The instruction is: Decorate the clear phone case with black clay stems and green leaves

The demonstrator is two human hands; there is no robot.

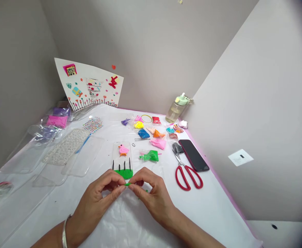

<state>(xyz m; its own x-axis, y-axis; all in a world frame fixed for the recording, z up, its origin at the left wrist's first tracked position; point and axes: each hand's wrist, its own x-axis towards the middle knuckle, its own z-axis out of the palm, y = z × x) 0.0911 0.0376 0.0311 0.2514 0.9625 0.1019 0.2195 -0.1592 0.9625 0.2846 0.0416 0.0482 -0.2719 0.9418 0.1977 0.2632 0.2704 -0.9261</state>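
Observation:
Between the fingertips of my left hand (103, 193) and my right hand (151, 193) is a small piece of green clay (127, 184). Both hands pinch it, thumbs against forefingers. Just beyond them lies a clear phone case (117, 160) carrying a pink clay duck (123, 150), thin black upright strips and a green clay grass band (125, 173) along its near end. Tiny green bits (147, 191) show beside my right fingers. Past my right hand sits an opened packet of green clay (153, 156).
Red-handled scissors (184, 175) and a dark phone (194, 155) lie to the right. Several coloured clay packets (143, 133) and a water bottle (176, 108) stand farther back. Clear cases (81, 160), a textured sheet (65, 146) and gems (93, 124) spread leftward, below a propped drawing (89, 84).

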